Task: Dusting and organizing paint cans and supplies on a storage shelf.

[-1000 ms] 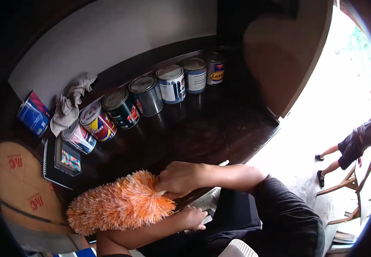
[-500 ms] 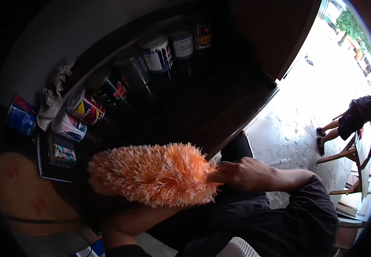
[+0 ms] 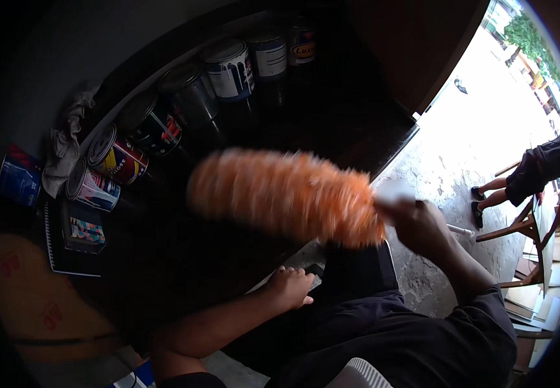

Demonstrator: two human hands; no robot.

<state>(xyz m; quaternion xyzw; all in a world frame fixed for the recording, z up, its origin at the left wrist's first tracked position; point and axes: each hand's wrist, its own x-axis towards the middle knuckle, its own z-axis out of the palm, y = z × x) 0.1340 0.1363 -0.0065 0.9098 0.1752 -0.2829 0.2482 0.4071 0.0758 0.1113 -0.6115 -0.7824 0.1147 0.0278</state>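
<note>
The right hand (image 3: 422,223) has its grip clenched on the handle of a fluffy orange duster (image 3: 286,194), whose head stretches out to the left of that grip, blurred and raised above the dark surface (image 3: 331,123). The left hand (image 3: 291,288) holds nothing — its fingers rest loosely curled on the near edge of the surface, below and to the left of the grip. Beyond the duster head, a row of paint cans (image 3: 228,68) lines the back wall, with a crumpled grey rag (image 3: 66,145) and a spiral notebook (image 3: 73,236) farther left. The likely risk: a wide sweep could clip a can — those lying tilted at the left end look easiest to roll — or drag the rag off.
</note>
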